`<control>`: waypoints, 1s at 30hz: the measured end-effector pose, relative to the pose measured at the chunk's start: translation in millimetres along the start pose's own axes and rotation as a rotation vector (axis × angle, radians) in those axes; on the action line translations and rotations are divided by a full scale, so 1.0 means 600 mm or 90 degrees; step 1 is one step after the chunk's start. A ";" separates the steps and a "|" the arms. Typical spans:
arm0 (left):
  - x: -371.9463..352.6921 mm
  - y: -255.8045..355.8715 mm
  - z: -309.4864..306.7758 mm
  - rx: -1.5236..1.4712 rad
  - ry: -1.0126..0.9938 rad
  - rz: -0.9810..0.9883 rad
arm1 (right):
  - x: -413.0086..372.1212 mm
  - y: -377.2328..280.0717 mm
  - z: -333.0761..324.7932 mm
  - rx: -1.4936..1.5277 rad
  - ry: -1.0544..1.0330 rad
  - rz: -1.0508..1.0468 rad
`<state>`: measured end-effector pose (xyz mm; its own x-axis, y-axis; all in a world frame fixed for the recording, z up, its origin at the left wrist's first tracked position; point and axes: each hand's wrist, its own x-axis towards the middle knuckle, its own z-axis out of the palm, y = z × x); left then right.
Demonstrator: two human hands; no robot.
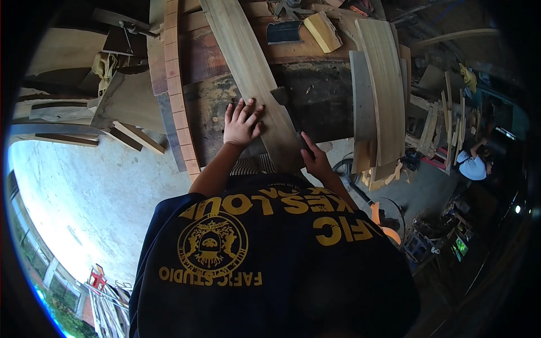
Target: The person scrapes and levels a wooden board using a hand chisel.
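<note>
"Status, near end?"
"Right hand (318,161) at the edge of the board (252,73); I can't tell its fingers' grip. Left hand (241,130) flat on top, fingers spread, clutching nothing."
"Board?"
"Slanted across the dark table (324,107), tan block (322,32) beyond!"

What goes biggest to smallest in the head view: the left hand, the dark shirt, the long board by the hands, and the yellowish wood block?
1. dark shirt
2. long board
3. left hand and yellowish wood block: these look too alike to rank
</note>
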<state>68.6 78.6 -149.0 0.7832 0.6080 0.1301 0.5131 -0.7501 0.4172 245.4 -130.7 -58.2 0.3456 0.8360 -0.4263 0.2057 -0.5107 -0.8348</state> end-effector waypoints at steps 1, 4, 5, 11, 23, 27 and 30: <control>0.000 0.000 0.001 0.003 -0.002 0.000 | -0.010 0.004 -0.003 0.004 -0.006 0.010; 0.001 -0.001 0.002 0.008 -0.003 -0.005 | -0.027 -0.003 -0.011 0.023 -0.030 0.054; -0.001 0.000 0.003 0.010 -0.005 -0.009 | -0.022 -0.006 -0.011 0.022 -0.030 0.056; -0.002 0.000 0.003 0.008 -0.004 -0.004 | 0.046 -0.031 0.000 0.015 0.008 -0.005; 0.001 0.003 -0.003 0.009 -0.006 0.006 | 0.060 -0.043 0.002 0.012 0.011 0.019; 0.000 0.000 -0.001 0.001 0.010 0.010 | 0.055 -0.036 0.001 -0.001 0.025 -0.010; 0.000 0.000 0.002 0.006 0.011 0.008 | 0.034 -0.035 -0.002 -0.035 0.036 -0.040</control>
<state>69.0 78.3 -150.2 0.7829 0.6035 0.1512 0.5072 -0.7599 0.4066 249.1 -103.1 -48.9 0.3811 0.8547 -0.3524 0.2781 -0.4696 -0.8380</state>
